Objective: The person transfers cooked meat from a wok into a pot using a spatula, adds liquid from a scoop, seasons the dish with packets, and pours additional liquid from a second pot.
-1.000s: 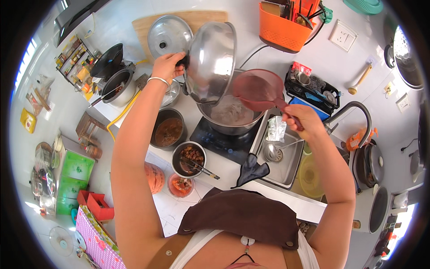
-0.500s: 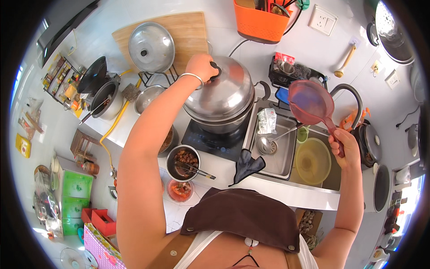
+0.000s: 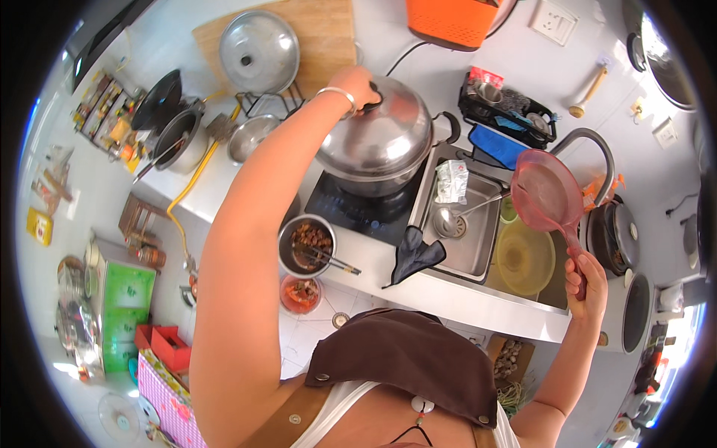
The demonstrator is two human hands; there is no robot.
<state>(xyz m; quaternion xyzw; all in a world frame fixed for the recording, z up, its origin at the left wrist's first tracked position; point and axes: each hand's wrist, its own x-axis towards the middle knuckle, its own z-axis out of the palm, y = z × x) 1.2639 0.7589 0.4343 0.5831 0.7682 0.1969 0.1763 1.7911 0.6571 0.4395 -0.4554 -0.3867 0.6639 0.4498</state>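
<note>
The left hand (image 3: 357, 86) is reaching out over the counter and gripping the black knob of the steel lid (image 3: 385, 134), fingers curled shut around it, a silver bangle sitting at the wrist. The lid is lying on the pot (image 3: 373, 179), covering it almost fully, and the pot is standing on the black hob (image 3: 358, 213) just left of the sink (image 3: 467, 243). The right hand (image 3: 586, 284) is closing in a fist around the handle of a pink scoop (image 3: 549, 196), holding it upright out to the right, its bowl tilting toward the camera above the sink's right end and the yellow basin (image 3: 525, 259). A ladle (image 3: 452, 222) is lying in the sink near a crumpled packet (image 3: 451, 181), and a dark cloth (image 3: 413, 254) is hanging over the sink's front edge. Left of the hob, a small steel bowl (image 3: 306, 245) of brown food is sitting at the counter edge with chopsticks (image 3: 328, 259) resting across it; below it, a red bowl (image 3: 300, 293) is also holding food. Farther back, a second lid (image 3: 259, 52) is leaning against a wooden board (image 3: 328, 30), with a steel basin (image 3: 250, 138) and a dark pan (image 3: 178, 138) to the left. An orange bin (image 3: 455, 19) is standing at the back wall, and a black rack (image 3: 508, 108) is sitting behind the sink.
</note>
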